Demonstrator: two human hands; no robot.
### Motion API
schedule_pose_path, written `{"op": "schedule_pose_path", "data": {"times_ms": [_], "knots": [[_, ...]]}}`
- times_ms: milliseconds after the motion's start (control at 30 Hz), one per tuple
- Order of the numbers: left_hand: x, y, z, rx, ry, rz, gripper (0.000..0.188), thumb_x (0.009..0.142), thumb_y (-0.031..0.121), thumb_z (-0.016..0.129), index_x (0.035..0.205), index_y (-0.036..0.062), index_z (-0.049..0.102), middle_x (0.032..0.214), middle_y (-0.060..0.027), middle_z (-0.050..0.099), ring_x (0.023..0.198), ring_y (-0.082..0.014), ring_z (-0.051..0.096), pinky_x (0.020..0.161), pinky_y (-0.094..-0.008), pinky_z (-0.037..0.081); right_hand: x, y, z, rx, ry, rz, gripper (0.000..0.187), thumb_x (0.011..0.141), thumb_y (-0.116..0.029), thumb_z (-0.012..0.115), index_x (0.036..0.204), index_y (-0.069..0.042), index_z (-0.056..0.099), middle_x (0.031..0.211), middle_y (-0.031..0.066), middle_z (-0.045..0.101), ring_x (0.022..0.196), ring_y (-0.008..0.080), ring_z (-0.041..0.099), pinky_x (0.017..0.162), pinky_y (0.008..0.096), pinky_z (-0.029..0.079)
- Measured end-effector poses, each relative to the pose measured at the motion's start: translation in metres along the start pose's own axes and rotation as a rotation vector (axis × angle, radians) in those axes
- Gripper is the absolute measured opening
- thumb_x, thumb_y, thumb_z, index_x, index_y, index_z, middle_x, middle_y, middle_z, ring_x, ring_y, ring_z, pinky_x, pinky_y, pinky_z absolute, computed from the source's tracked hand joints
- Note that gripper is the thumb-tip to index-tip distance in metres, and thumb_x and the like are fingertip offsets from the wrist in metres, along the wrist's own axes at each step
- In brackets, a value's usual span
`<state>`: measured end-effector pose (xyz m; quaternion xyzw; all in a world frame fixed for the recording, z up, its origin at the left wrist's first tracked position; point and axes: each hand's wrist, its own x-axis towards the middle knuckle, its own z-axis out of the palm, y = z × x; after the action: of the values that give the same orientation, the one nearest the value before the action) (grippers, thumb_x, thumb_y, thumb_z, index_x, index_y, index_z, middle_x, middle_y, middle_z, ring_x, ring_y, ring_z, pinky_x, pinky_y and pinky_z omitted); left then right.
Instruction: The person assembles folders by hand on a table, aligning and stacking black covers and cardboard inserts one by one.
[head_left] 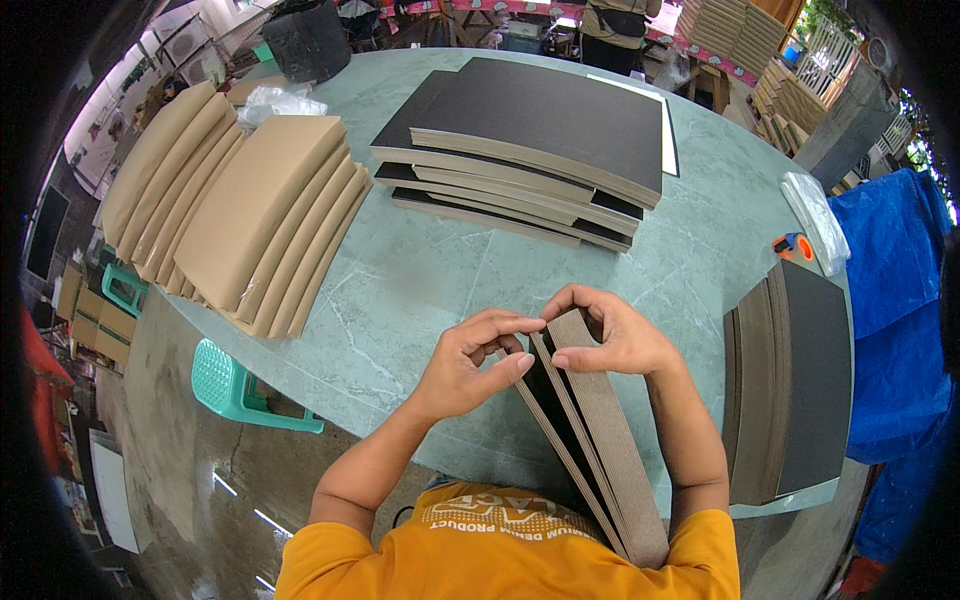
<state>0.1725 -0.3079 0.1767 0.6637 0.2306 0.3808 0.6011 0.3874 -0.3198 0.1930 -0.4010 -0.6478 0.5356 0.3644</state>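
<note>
A stack of black-faced grey boards (612,440) stands on edge against my body at the near side of the table, its layers fanned apart at the far end. My right hand (615,335) is closed around the thicker part, thumb on the near edges and fingers over the far corner. My left hand (478,358) pinches the thinner part on the left, its thumb and fingers at the upper corner. Both hands' fingertips come close together at the gap between the layers. Part of the boards' black faces shows inside the gaps.
Black boards (545,110) lie piled at the table's far middle. Brown paper-wrapped packs (265,215) lean in rows at left. Another board stack (810,370) stands at right, near an orange tape dispenser (793,246) and folded plastic (815,220). A green stool (225,385) sits below the left edge.
</note>
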Motion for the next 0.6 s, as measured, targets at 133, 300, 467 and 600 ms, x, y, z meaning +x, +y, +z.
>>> {"op": "schedule_pose_path", "data": {"times_ms": [133, 300, 467, 600], "knots": [[-0.002, -0.011, 0.003, -0.056, 0.059, 0.059, 0.027, 0.078, 0.008, 0.064, 0.102, -0.0002, 0.055, 0.099, -0.0077, 0.055, 0.085, -0.0113, 0.053, 0.071, -0.0226, 0.046, -0.001, 0.008, -0.003, 0.022, -0.006, 0.030, 0.044, 0.065, -0.027, 0.075, 0.096, -0.003, 0.055, 0.076, -0.0003, 0.051, 0.069, 0.0082, 0.045, 0.062, 0.0222, 0.035], [0.000, -0.003, 0.014, -0.131, 0.082, -0.064, 0.031, 0.079, 0.011, 0.063, 0.108, 0.0010, 0.057, 0.096, -0.0068, 0.056, 0.086, -0.0117, 0.053, 0.071, -0.0229, 0.046, -0.002, 0.006, -0.005, 0.019, -0.012, 0.110, 0.045, 0.063, -0.022, 0.077, 0.097, -0.003, 0.054, 0.085, 0.0027, 0.057, 0.078, 0.0104, 0.053, 0.069, 0.0225, 0.040], [0.001, -0.003, 0.006, 0.084, -0.003, -0.062, 0.040, 0.081, 0.014, 0.060, 0.119, 0.0039, 0.053, 0.095, -0.0068, 0.056, 0.084, -0.0111, 0.053, 0.070, -0.0223, 0.046, -0.002, 0.002, -0.005, 0.000, -0.007, 0.129, 0.048, 0.062, -0.026, 0.078, 0.097, -0.003, 0.055, 0.079, -0.0007, 0.054, 0.071, 0.0076, 0.047, 0.062, 0.0213, 0.035], [0.001, -0.003, 0.007, 0.041, 0.006, -0.054, 0.039, 0.081, 0.014, 0.061, 0.118, 0.0031, 0.054, 0.095, -0.0070, 0.056, 0.084, -0.0113, 0.054, 0.070, -0.0224, 0.046, -0.002, 0.004, -0.005, 0.003, -0.003, 0.106, 0.049, 0.061, -0.028, 0.078, 0.097, -0.003, 0.056, 0.078, -0.0013, 0.054, 0.070, 0.0068, 0.046, 0.060, 0.0210, 0.034]]}}
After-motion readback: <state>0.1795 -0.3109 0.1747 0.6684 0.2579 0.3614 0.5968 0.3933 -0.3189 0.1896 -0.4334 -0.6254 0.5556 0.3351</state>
